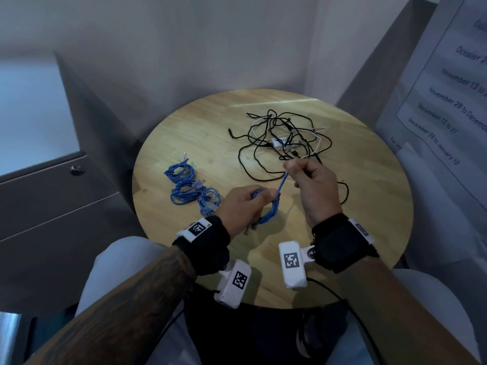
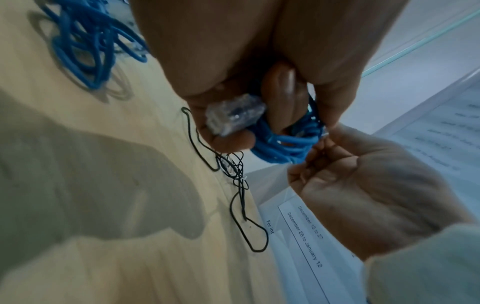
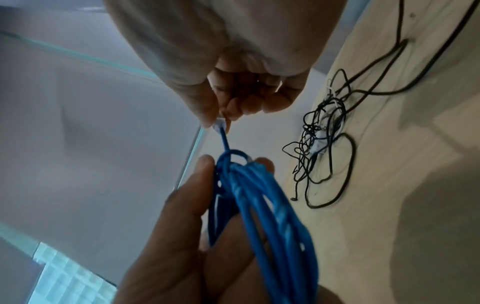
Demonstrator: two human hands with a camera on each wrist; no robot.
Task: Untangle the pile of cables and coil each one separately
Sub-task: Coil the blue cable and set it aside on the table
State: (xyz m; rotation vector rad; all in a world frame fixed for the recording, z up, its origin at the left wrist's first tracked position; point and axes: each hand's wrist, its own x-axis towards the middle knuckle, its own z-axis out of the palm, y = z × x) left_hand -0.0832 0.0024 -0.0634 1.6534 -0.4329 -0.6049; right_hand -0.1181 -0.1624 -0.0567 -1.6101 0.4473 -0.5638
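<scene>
My left hand grips a coiled blue network cable above the round wooden table. The coil runs through its fingers, with a clear plug against the palm. My right hand pinches the cable's free end by its clear plug and holds it taut just above the coil. A tangle of black and white cables lies on the table beyond the right hand. Three coiled blue cables lie to the left of my left hand.
A grey cabinet with a lock stands to the left of the table. A printed notice hangs at the right. My knees sit under the table's near edge. Bare wood shows at the table's back left.
</scene>
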